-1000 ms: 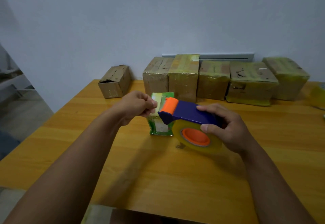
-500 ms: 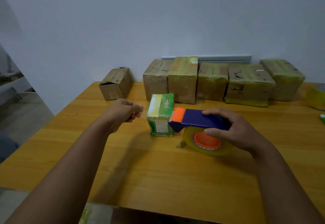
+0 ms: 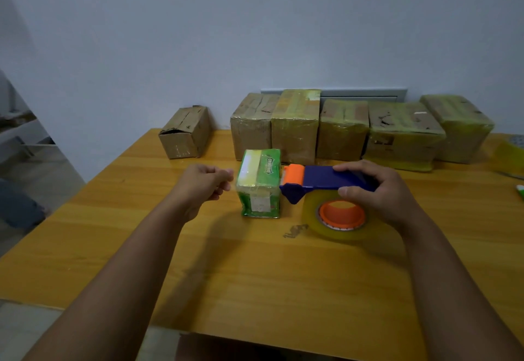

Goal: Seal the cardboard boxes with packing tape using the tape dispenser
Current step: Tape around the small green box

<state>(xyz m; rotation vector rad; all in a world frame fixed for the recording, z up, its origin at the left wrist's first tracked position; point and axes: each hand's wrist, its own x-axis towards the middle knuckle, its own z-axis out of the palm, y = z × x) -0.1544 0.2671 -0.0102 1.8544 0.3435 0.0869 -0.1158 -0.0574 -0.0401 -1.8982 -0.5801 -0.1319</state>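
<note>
While the left hand (image 3: 202, 183) hovers loosely curled and holding nothing beside the green box (image 3: 259, 186) on the table (image 3: 255, 275), the right hand (image 3: 377, 190) grips the dispenser (image 3: 317, 180), its orange end touching the box's right side.

On the table (image 3: 255, 275): small box (image 3: 259, 186) centre, tape dispenser (image 3: 326, 190) touching its right side, left hand (image 3: 202, 183) just left. Behind, a row of boxes (image 3: 343, 128) along the wall; another box (image 3: 185, 132) apart, far left.
</note>
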